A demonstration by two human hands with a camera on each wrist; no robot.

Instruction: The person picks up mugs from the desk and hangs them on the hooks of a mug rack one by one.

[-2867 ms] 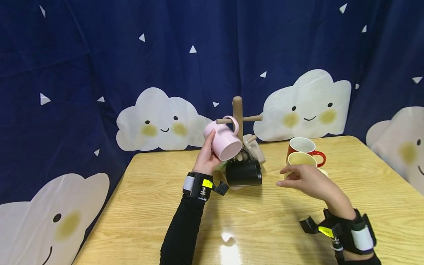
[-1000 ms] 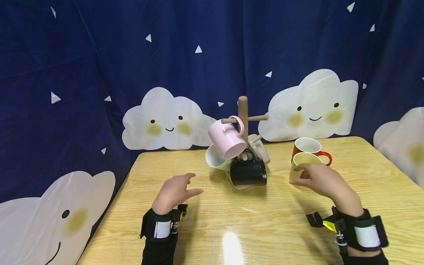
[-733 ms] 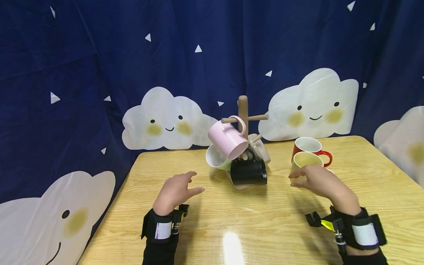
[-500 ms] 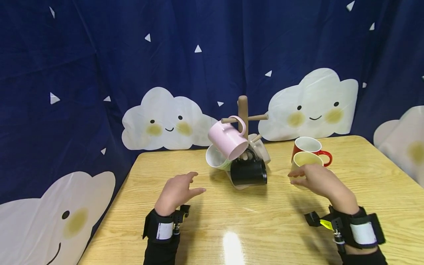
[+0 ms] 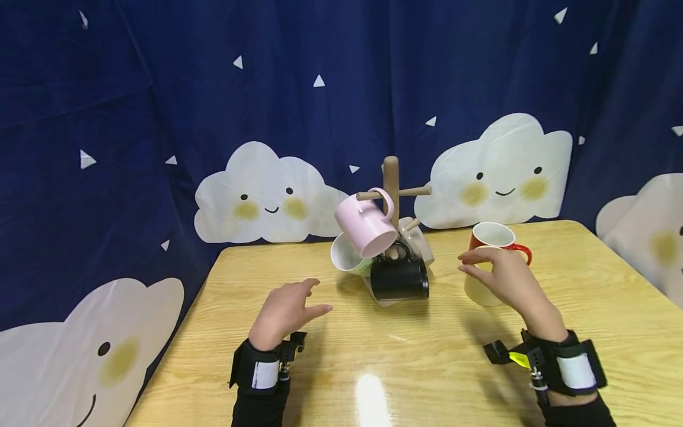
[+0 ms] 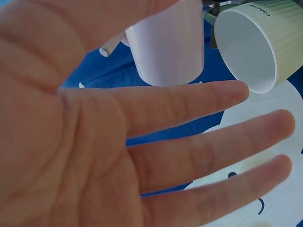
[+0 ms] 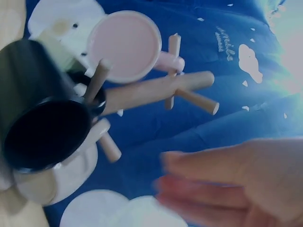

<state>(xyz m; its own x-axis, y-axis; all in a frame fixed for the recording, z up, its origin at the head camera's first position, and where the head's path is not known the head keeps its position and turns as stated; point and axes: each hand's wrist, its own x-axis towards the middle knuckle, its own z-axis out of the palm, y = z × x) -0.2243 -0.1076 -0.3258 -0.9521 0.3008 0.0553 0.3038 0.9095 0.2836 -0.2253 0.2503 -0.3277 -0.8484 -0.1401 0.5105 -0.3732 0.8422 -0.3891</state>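
Note:
My left hand (image 5: 283, 314) hovers over the table at the left, fingers spread and holding nothing; its palm fills much of the left wrist view. My right hand (image 5: 504, 284) is above the yellow mug (image 5: 482, 292), overlapping its rim in the head view, with fingers loosely bent and nothing between them. Behind that mug stands a red mug (image 5: 477, 242) with a white inside. A pink mug (image 5: 363, 224) hangs by its handle from an upper peg of the wooden mug tree (image 5: 391, 175). Lower down hang a black mug (image 5: 399, 279), a pale green mug (image 5: 345, 255) and a beige mug (image 5: 417, 242).
The light wooden table (image 5: 416, 362) carries the mug tree near its back edge. Another upper peg (image 5: 416, 191) sticks out to the right. A dark blue curtain (image 5: 299, 35) with cloud prints hangs behind the table.
My left hand has let go of the pink mug, now hanging on the peg, and drawn back to the lower left. My right hand went to the yellow mug and has just lifted slightly.

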